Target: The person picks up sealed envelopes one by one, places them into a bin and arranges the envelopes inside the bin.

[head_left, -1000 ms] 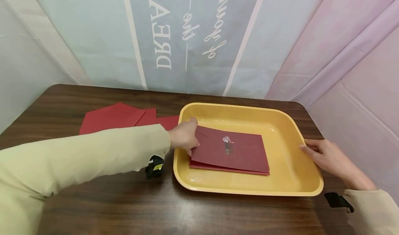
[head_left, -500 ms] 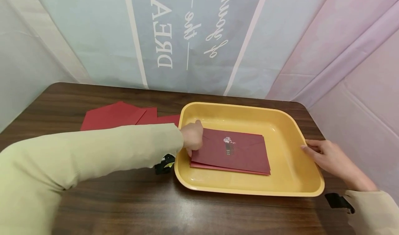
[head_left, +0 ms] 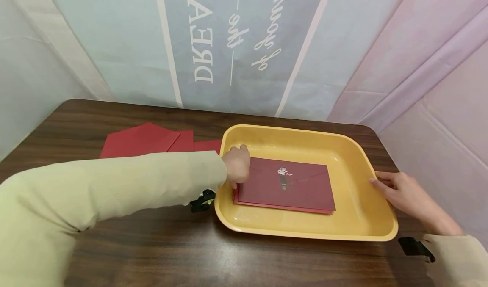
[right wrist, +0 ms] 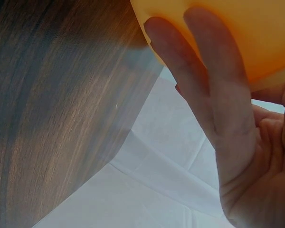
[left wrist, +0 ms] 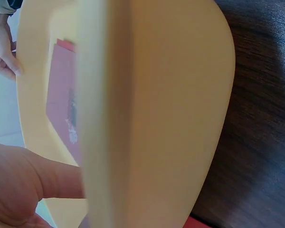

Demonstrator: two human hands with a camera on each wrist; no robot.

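Observation:
Dark red envelopes (head_left: 286, 183), the top one printed with a white flower, lie stacked in a yellow plastic tray (head_left: 358, 185). My left hand (head_left: 237, 165) reaches over the tray's left rim and grips the stack at its left edge, fingers bent down. In the left wrist view the tray wall hides those fingertips; the base of the thumb (left wrist: 57, 178) shows beside the rim. My right hand (head_left: 406, 196) holds the right rim, thumb inside and the other fingers outside. The right wrist view shows two long fingers (right wrist: 223, 80) against the tray's outer wall.
More red envelopes (head_left: 142, 139) lie spread on the dark wooden table (head_left: 160, 249), left of the tray and partly behind the left sleeve (head_left: 152, 179). A printed cloth (head_left: 251, 45) hangs behind the table, with pale cloth at both sides.
My left hand has moved right, further over the rim. The top envelope has shifted slightly right, and more of the stack's edges show. My right hand stays on the rim.

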